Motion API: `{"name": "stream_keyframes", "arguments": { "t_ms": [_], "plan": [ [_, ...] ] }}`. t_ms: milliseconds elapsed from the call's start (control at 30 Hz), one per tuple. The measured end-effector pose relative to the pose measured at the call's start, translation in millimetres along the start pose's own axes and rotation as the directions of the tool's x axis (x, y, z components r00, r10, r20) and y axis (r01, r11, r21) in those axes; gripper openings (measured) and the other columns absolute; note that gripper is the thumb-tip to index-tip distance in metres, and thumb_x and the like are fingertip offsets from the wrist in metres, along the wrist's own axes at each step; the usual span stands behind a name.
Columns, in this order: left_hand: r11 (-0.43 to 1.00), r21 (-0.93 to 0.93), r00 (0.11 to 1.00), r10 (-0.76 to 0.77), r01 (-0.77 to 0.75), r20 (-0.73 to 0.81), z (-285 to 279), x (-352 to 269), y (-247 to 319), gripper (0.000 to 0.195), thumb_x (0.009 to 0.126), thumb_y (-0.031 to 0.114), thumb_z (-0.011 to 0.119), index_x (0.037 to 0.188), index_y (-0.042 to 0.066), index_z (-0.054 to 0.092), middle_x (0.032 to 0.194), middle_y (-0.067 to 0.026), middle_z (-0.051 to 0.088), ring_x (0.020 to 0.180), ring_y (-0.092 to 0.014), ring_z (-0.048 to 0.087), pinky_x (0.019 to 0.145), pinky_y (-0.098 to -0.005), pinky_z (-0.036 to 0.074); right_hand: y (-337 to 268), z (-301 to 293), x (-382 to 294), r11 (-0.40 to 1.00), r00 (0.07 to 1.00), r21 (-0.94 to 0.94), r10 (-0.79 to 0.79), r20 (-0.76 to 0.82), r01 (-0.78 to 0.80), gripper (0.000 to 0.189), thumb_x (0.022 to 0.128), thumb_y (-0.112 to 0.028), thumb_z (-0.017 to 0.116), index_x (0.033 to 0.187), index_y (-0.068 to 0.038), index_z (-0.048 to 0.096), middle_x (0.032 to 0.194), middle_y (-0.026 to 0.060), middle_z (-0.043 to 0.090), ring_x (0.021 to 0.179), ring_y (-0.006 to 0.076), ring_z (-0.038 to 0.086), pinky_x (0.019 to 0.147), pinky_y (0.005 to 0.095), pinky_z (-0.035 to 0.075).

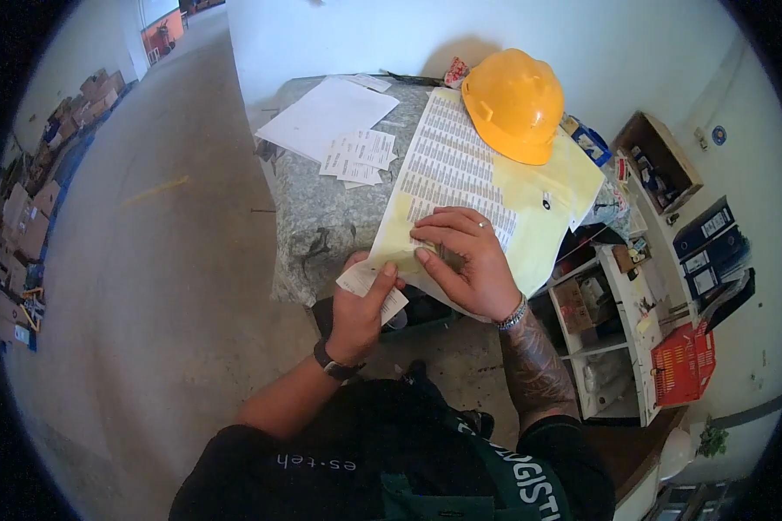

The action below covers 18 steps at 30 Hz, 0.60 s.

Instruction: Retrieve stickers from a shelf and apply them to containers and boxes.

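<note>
My left hand [363,306] pinches a small printed paper slip [394,307] between thumb and fingers, at the near corner of a large label sheet [397,225]. The sheet has a yellowish backing and rows of printed labels. My right hand [463,251] rests over its lower part, thumb and fingers apart; whether it grips anything is hard to see. A yellow hard hat [515,104] sits on the sheet's far right part. Several printed slips [365,153] lie left of it beside white paper sheets [332,114], on a table with a grey, marbled cover [313,215].
White shelving [609,345] with boxes stands to the right, near dark ring binders [704,254] and a red plastic basket [684,365]. A wooden box [658,159] is at the upper right. Cardboard boxes [29,228] line the far left wall beyond the concrete floor [169,260].
</note>
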State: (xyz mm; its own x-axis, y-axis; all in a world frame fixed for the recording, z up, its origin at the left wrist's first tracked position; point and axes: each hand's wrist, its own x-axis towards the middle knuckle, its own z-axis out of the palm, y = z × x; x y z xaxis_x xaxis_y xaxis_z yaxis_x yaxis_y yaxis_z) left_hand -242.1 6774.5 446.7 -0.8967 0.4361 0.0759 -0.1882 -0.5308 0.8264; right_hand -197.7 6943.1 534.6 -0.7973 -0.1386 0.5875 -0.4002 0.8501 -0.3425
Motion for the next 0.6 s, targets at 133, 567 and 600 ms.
{"name": "stream_keyframes", "arguments": {
  "t_ms": [133, 567, 600],
  "plan": [
    [1.0, -0.024, 1.0, -0.004, 0.004, 0.003, 0, -3, -2, 0.022, 0.095, 0.019, 0.064, 0.108, 0.005, 0.055, 0.087, -0.0034, 0.065, 0.077, -0.008, 0.062, 0.067, -0.0218, 0.051, 4, 2, -3, 0.998, 0.999, -0.048, -0.045, 0.004, 0.045, 0.022, 0.082, -0.01, 0.071, 0.104, -0.007, 0.07, 0.107, 0.0077, 0.068, 0.112, 0.031, 0.058, 0.098, 0.0411, 0.043],
    [0.998, -0.02, 0.998, -0.066, 0.066, -0.006, -9, -9, -5, 0.023, 0.093, 0.015, 0.065, 0.112, 0.006, 0.055, 0.092, -0.0016, 0.064, 0.078, -0.008, 0.063, 0.067, -0.0227, 0.053, 0, 12, -4, 0.999, 0.994, 0.012, 0.032, -0.109, -0.031, 0.012, 0.089, -0.003, 0.061, 0.1, -0.002, 0.062, 0.104, 0.0133, 0.068, 0.106, 0.0343, 0.062, 0.091, 0.041, 0.049],
    [0.996, -0.031, 0.997, -0.078, 0.078, -0.006, -9, -9, -6, 0.023, 0.093, 0.015, 0.065, 0.112, 0.006, 0.055, 0.093, -0.0014, 0.064, 0.078, -0.008, 0.063, 0.067, -0.0224, 0.053, 0, 14, -6, 0.999, 0.994, 0.013, 0.031, -0.108, -0.029, 0.012, 0.089, -0.003, 0.061, 0.1, -0.002, 0.062, 0.104, 0.0133, 0.068, 0.106, 0.0343, 0.062, 0.091, 0.041, 0.049]
  ]
}}
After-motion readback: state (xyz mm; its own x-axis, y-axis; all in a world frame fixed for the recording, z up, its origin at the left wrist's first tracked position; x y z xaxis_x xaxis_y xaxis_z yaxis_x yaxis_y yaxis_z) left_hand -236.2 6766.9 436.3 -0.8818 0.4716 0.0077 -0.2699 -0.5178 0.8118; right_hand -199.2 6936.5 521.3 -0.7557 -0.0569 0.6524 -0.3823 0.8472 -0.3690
